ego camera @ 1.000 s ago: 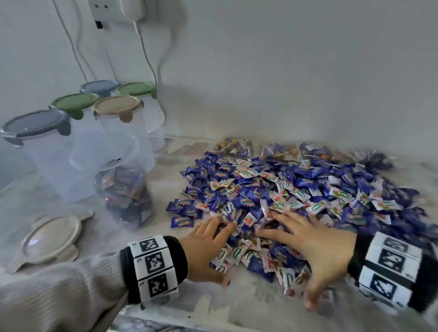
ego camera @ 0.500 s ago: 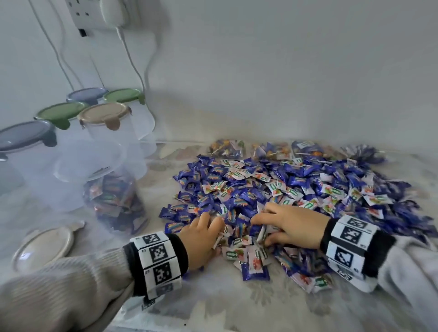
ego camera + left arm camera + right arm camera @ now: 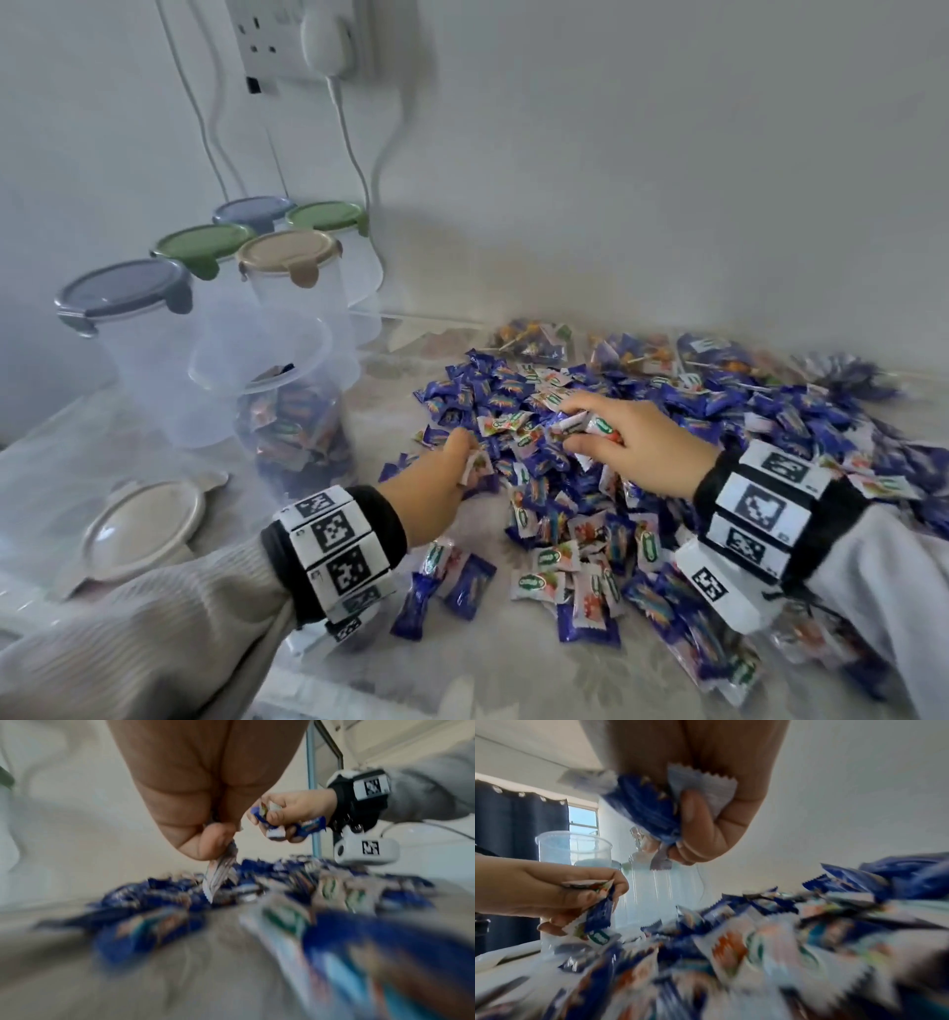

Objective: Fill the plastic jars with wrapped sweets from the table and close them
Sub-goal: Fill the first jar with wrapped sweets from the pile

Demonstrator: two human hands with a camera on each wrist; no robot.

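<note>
Blue and white wrapped sweets (image 3: 667, 437) heaped on table, open jar (image 3: 287, 406) part-filled, five lidded jars (image 3: 144, 354) empty

The head camera looks forward and down over the sweets pile (image 3: 642, 462) toward the wall. Each wrist camera sits low, close under its own palm, facing along the fingers: the left wrist view catches the right hand (image 3: 295, 815), the right wrist view the left hand (image 3: 559, 898).
</note>
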